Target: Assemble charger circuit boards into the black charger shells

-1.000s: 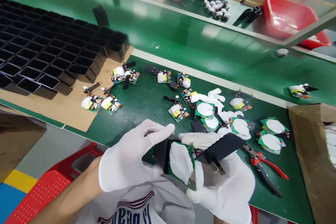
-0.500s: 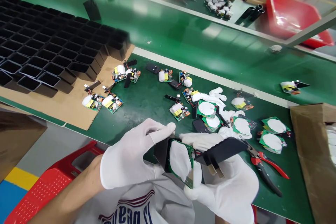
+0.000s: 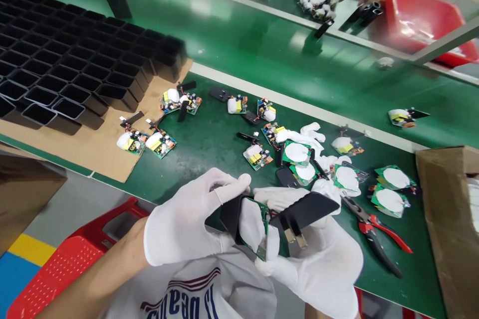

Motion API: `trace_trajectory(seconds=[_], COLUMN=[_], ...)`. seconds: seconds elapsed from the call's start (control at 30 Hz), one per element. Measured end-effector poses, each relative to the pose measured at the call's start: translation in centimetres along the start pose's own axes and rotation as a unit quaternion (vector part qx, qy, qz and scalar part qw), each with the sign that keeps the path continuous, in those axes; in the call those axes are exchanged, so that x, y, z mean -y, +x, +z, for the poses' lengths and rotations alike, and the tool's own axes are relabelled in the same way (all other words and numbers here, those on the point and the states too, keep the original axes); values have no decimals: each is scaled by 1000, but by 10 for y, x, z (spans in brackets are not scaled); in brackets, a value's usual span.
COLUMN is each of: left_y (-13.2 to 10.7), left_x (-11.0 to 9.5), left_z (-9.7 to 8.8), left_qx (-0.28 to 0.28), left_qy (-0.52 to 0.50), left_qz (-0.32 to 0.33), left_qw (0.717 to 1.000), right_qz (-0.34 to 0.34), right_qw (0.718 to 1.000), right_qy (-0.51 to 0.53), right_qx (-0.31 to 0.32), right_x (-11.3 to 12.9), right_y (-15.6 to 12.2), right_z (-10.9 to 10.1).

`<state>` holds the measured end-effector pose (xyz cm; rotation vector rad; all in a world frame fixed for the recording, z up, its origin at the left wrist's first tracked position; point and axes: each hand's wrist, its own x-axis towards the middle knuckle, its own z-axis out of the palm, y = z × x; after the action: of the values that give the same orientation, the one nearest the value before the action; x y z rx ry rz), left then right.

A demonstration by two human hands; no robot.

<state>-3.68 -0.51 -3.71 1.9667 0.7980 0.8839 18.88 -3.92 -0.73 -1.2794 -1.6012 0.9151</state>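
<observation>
Left hand (image 3: 187, 217) grips a black case (image 3: 230, 217); right hand (image 3: 318, 259) grips the circuit board (image 3: 253, 227) partly inside it, between both hands.

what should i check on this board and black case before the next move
1. Left hand has the black case: ok, gripped.
2. Right hand steadies the white-padded board: ok, fingers around its outer end.
3. Board fully inside the case: not ok, part sticks out.
4. Pronged cover on the case: not ok, apart and tilted by the right hand.
5. Wires unpinched: cannot tell, mostly hidden.
6. Pliers put down: ok, on the table.
</observation>
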Motion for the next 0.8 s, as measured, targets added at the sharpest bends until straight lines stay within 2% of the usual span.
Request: trace_trajectory(seconds=[0.43, 0.63, 0.8], left_y=[-4, -5, -5], left_x=[10, 17, 16], left_z=[2, 4, 3], left_qx=[-17, -22, -34], left_qy=[7, -2, -24], left_qz=[5, -5, 7], left_qw=[1000, 1000, 999], right_qz=[-6, 15, -44], right_qw=[1000, 999, 997], right_qy=[17, -26, -57], right_qx=[20, 34, 39], right_x=[-4, -7, -7], right_y=[-6, -3, 2], right_z=[4, 9, 17])
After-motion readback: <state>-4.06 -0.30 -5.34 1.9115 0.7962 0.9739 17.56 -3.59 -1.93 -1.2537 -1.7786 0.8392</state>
